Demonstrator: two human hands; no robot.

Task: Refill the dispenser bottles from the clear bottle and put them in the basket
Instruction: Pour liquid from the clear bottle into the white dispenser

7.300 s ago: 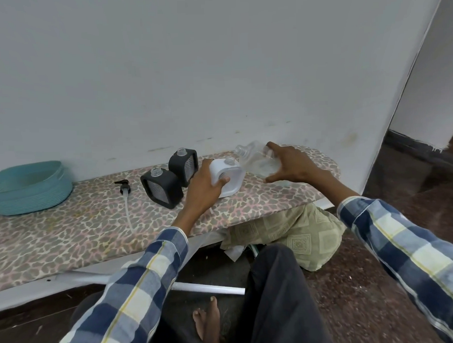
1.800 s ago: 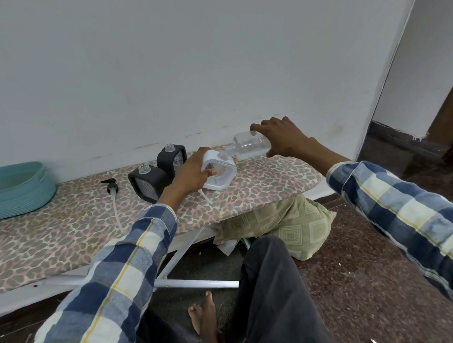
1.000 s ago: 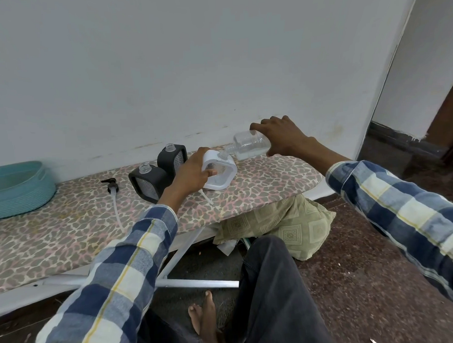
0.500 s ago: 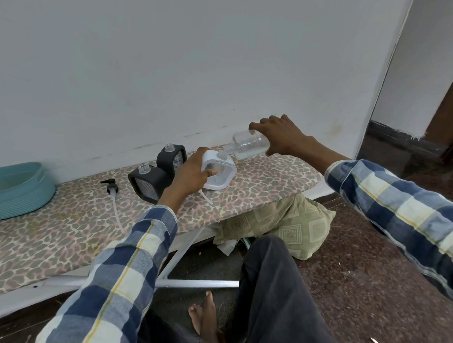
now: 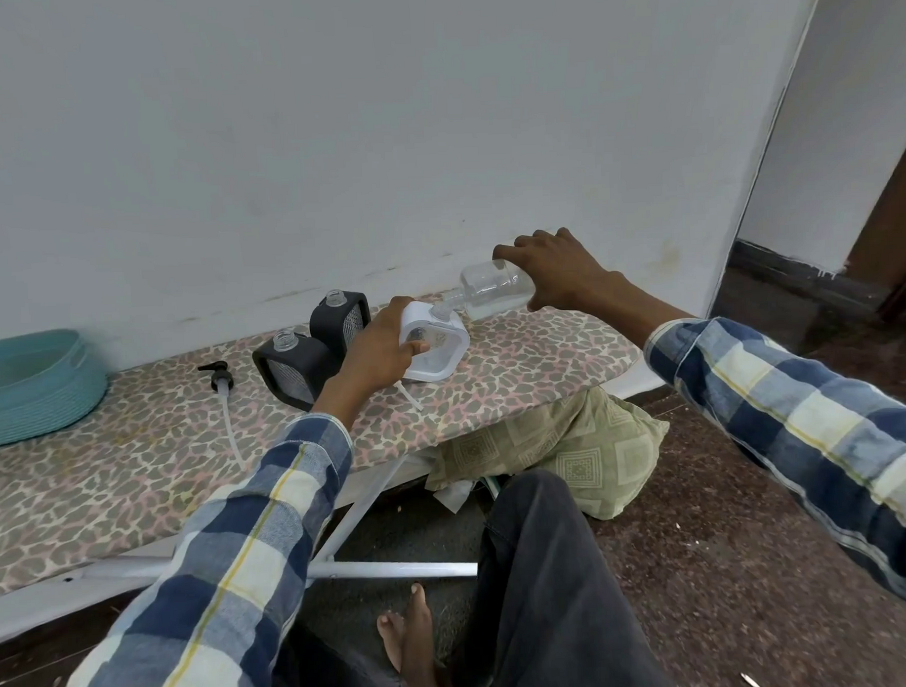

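Hands are working a refill at center frame: the right hand (image 5: 561,272) is gripping the base of the clear bottle (image 5: 495,289) and holding it tipped nearly flat, neck angled down to the left so its mouth is meeting the opening of the white dispenser (image 5: 433,346). The left hand (image 5: 382,353) is curling around that dispenser from its left side, thumb on the front face, apparently steadying it against the push of the pour; whether liquid is actually flowing is too small to tell. The dispenser is standing on the leopard-print ironing board (image 5: 136,457), which is serving as the desk.

Just left of the pour, two black dispensers (image 5: 308,366) are waiting uncapped and upright, necks open, seemingly lined up close so the bottle need travel little between fills. A pump head (image 5: 218,377) with its long tube is lying on the board farther left, evidently removed to free a neck. The teal basket (image 5: 36,388) is sitting at the left edge of the frame, well apart from the bottles and holding none that can be seen, so the packing step is not yet begun.
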